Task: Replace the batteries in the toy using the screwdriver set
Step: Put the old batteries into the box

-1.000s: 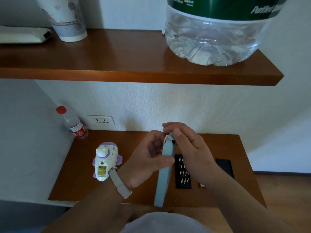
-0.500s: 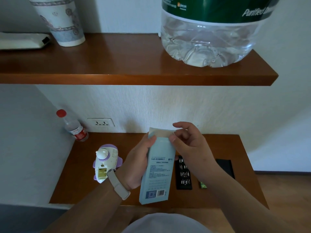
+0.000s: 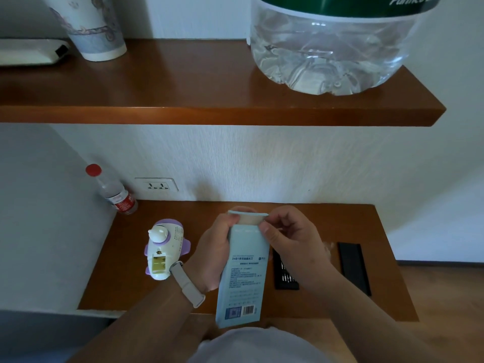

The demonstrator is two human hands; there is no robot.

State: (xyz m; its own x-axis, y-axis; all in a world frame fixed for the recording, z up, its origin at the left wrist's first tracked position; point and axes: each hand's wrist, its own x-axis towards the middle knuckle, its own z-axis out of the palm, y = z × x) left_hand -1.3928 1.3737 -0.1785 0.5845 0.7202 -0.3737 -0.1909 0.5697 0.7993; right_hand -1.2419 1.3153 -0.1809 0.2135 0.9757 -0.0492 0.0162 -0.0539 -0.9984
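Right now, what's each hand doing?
Left hand: closed around the blue box, holding it upright.
Right hand: fingertips pinching the box's top flap.

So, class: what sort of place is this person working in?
Probably a home or hotel room nook: a small wooden desk under a wall shelf, a wall socket, and a big water jug.

I count two hands: left (image 3: 213, 254), right (image 3: 293, 247). One box (image 3: 245, 271). One toy (image 3: 163, 251). One bit tray (image 3: 284, 273). One black lid (image 3: 353, 268). Two bottles: small (image 3: 115, 192), large (image 3: 332, 45). One cup (image 3: 91, 27). One socket (image 3: 156, 185). Two shelves: upper (image 3: 183, 95), lower (image 3: 340, 224).
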